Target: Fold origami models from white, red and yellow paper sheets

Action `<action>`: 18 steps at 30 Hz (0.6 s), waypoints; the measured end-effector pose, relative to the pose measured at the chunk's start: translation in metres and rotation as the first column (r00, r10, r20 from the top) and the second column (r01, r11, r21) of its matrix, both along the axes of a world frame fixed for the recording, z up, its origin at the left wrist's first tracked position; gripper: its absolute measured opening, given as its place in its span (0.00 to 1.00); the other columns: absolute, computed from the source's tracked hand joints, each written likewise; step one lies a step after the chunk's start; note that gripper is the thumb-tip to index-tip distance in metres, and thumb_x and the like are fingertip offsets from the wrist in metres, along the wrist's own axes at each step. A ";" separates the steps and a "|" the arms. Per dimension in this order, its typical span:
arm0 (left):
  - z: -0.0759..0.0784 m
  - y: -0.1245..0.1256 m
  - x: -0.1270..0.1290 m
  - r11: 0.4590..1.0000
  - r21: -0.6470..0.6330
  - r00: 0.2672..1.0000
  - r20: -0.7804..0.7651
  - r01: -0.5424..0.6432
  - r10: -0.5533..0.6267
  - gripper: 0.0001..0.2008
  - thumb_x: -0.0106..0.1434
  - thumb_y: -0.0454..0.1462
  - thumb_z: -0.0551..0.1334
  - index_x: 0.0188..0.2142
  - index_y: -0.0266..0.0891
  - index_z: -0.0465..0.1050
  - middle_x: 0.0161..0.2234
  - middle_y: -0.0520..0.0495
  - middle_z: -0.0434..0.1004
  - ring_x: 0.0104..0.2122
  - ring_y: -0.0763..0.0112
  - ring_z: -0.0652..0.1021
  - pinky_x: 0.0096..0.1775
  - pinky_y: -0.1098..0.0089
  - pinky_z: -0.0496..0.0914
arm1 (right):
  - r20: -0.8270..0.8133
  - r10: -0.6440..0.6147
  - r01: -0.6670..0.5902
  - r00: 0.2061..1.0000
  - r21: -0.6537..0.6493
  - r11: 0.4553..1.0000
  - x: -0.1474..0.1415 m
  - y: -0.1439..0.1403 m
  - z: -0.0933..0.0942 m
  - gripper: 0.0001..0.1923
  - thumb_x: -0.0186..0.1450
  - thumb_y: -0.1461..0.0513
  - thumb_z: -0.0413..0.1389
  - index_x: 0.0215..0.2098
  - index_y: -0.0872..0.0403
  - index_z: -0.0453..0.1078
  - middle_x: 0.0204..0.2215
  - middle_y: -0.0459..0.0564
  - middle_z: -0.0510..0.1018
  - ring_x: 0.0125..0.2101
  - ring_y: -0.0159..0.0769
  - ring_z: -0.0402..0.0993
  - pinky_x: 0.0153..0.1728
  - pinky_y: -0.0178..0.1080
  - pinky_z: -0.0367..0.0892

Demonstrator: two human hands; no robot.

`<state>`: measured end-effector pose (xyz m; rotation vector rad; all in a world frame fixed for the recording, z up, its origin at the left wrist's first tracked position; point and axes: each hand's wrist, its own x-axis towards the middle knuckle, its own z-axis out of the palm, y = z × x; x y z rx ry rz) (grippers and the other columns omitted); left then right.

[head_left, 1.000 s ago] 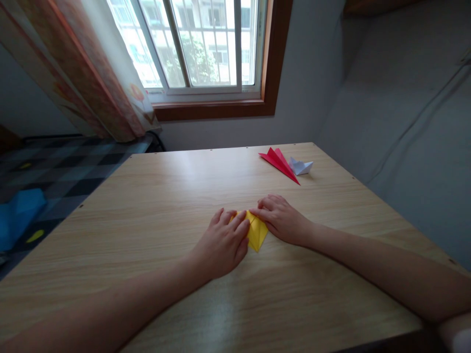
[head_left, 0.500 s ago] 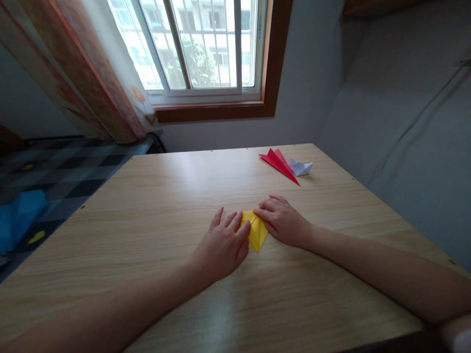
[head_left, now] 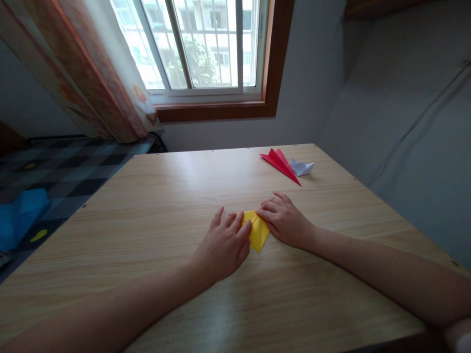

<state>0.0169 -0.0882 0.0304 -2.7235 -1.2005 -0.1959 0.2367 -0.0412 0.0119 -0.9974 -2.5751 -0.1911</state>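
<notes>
A small folded sheet of yellow paper [head_left: 260, 234] lies on the wooden table, its point toward me and creases running down its face. My left hand [head_left: 226, 245] holds its left side against the tabletop, the index finger over the paper and the thumb lower down; the other fingers are spread. At the upper right edge, my right hand [head_left: 285, 220] grips the paper with the index fingertip on top and the thumb by the side. The paper's left part and right corner are partly hidden under my fingers.
Toward the back right of the table [head_left: 165, 196] lie a red paper plane [head_left: 281, 165] and a white paper boat [head_left: 302, 168], close together. A window [head_left: 206, 59] and curtain [head_left: 91, 63] are beyond. Blue material [head_left: 24, 215] rests on a checked surface at left.
The fingers of my right hand have shifted slightly at the paper's upper right edge, the far ones rising a little. My left hand stays in place. The whole view has drifted slightly.
</notes>
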 end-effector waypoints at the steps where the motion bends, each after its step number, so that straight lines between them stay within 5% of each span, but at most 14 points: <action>1: 0.000 0.000 0.000 1.000 -0.003 1.000 -0.002 0.001 -0.001 0.18 0.70 0.39 0.51 0.54 0.36 0.70 0.56 0.36 0.72 0.54 0.52 0.71 0.61 0.45 0.55 | -0.001 -0.001 0.001 1.000 -0.002 1.000 0.000 0.000 0.000 0.11 0.66 0.66 0.54 0.44 0.55 0.76 0.41 0.54 0.79 0.45 0.44 0.71 0.61 0.53 0.50; 18: 0.001 -0.006 0.003 0.995 0.080 0.996 -0.067 -0.061 0.066 0.19 0.71 0.40 0.51 0.56 0.40 0.70 0.52 0.37 0.74 0.54 0.52 0.72 0.61 0.45 0.56 | -0.011 -0.007 0.007 1.000 -0.050 0.999 0.001 -0.001 0.002 0.12 0.67 0.65 0.54 0.46 0.56 0.75 0.41 0.54 0.79 0.46 0.44 0.70 0.61 0.52 0.50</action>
